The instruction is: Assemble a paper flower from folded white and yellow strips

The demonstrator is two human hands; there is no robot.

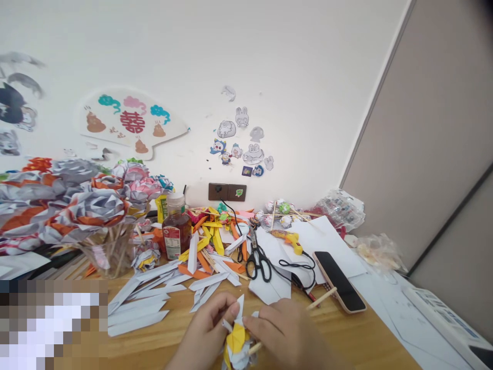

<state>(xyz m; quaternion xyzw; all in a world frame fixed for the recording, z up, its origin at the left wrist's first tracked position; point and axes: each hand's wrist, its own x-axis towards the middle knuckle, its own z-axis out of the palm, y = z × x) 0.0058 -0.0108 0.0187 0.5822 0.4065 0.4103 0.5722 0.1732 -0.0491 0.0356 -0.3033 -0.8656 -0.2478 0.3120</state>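
At the table's front edge, a white and yellow paper flower (236, 340) lies between my two hands. My left hand (208, 329) is closed, thumb and fingers pinching a folded white paper petal (240, 309) at the flower's top. Closed around the flower's wooden stick (323, 297), my right hand (283, 329) also presses its fingertips against the flower near the petal. The stick passes under my right hand and comes out to its right. Folded white paper strips (142, 308) lie to the left of my hands, with black scissors (259, 259) beyond them.
A phone (341, 280) lies right of my hands, near a yellow glue gun (288, 240) and its cord. Yellow and orange paper strips (213, 239) heap beside a brown-liquid bottle (176, 231). Large paper flowers (87, 210) stand left. A wall socket (227, 192) is behind.
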